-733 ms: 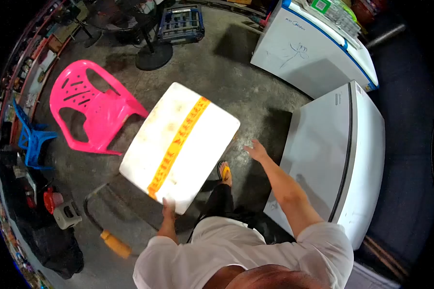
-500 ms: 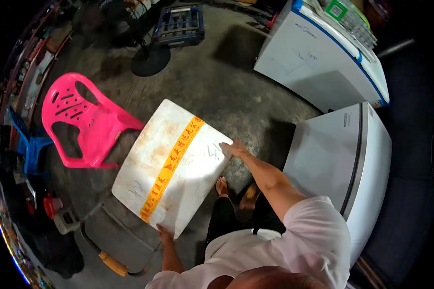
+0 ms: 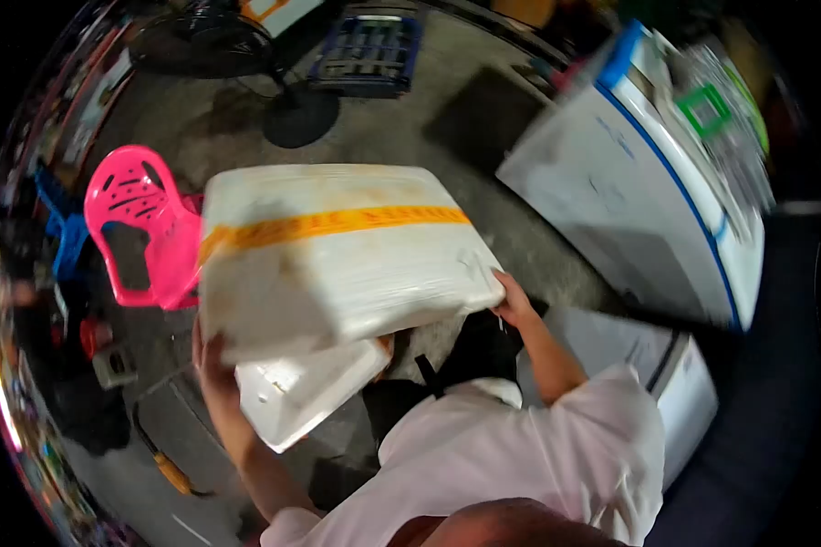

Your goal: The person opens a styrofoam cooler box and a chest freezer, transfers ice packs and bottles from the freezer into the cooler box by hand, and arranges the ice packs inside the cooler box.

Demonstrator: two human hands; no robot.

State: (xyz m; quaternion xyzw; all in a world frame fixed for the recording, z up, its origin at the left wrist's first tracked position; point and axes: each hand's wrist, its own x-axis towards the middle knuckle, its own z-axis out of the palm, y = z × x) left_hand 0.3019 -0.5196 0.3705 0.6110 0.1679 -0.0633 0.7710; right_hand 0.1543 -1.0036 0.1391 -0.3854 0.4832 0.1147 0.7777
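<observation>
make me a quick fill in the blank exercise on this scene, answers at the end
1. The left hand is at one edge of the taped white foam piece, and the ____ hand grips a corner.
2. The slotted chair is ____ in colour.
3. The upper-right white freezer has trim coloured ____.

Missing words: right; pink; blue

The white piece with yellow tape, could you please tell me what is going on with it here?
A person in a white shirt holds the taped white piece in both hands, at a tilt. The left hand is at its left end and the right hand at its right corner. Below it a white container shows part of its inside; whether the two touch, I cannot tell. The pink chair is partly hidden behind the piece.
</observation>
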